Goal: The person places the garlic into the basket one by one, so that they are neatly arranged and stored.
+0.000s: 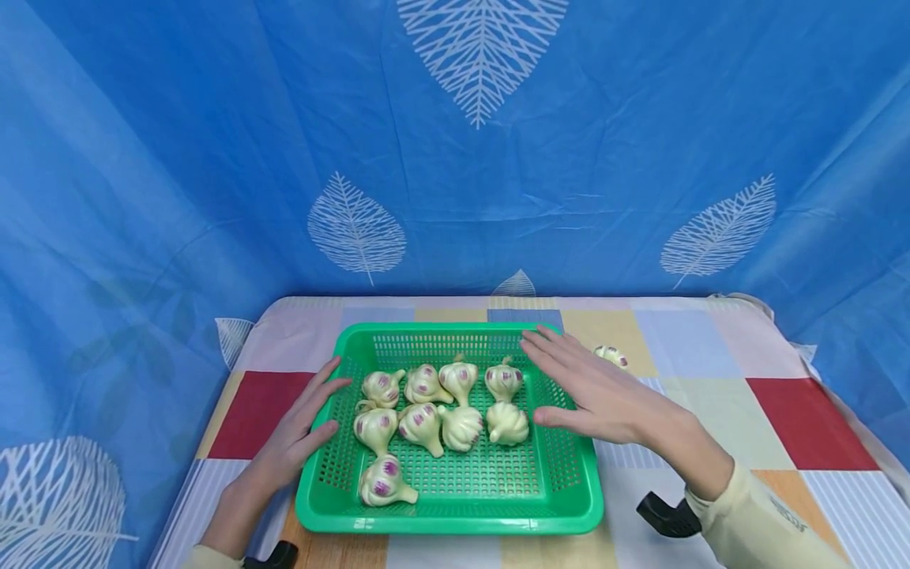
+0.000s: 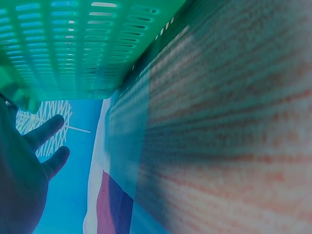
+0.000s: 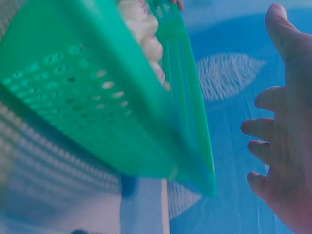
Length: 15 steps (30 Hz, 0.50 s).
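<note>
A green plastic basket (image 1: 455, 525) with perforated walls sits on the table. Several garlic bulbs (image 1: 421, 427), pale with purple streaks, lie in its left and middle part. My left hand (image 1: 293, 438) is at the basket's left side, fingers extended and spread along the rim; the left wrist view shows the basket's wall (image 2: 63, 53) over the fingers. Over the right rim hovers my right hand (image 1: 600, 391), its fingers stretched out and thumb apart, holding nothing. In the right wrist view the right hand (image 3: 287, 146) stands apart from the basket (image 3: 73, 112).
Another garlic bulb (image 1: 611, 356) lies on the table just beyond my right hand, outside the basket. A checked patchwork cloth (image 1: 711, 427) covers the table. Blue curtains (image 1: 569, 197) with white leaf prints hang behind and at both sides.
</note>
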Motion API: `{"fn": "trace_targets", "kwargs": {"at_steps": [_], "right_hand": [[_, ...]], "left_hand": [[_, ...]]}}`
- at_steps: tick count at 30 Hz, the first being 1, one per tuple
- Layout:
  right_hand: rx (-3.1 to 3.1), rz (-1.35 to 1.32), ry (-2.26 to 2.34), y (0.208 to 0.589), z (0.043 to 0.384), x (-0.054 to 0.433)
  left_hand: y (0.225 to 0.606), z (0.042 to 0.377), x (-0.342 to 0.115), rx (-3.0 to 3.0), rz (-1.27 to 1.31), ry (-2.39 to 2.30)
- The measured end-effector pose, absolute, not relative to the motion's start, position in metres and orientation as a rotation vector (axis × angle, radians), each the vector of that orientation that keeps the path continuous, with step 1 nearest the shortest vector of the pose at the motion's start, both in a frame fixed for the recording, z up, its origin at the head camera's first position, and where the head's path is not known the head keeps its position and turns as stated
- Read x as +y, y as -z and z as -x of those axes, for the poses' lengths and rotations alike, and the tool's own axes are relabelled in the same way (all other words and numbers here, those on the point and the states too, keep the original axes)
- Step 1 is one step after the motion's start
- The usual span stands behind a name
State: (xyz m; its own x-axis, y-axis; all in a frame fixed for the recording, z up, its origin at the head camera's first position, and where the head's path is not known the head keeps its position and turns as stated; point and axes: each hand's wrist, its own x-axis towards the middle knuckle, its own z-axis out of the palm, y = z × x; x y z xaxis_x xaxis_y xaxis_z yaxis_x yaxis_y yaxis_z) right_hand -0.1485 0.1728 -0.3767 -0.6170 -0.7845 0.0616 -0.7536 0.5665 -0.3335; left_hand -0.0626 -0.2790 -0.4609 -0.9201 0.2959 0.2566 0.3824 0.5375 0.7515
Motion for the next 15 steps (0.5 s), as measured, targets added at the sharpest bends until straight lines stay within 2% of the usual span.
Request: {"fn": "trace_targets", "kwargs": {"at_steps": [6,15], "right_hand": [[2.762,1.128,0.579,0.39,0.144,0.199],[2.796,0.963,0.734,0.409,0.135,0.233]], "left_hand": [[0.46,0.064,-0.278,-2.67,0.59,1.342],[0.46,0.063,-0.278,-2.671,0.592,1.34]]}}
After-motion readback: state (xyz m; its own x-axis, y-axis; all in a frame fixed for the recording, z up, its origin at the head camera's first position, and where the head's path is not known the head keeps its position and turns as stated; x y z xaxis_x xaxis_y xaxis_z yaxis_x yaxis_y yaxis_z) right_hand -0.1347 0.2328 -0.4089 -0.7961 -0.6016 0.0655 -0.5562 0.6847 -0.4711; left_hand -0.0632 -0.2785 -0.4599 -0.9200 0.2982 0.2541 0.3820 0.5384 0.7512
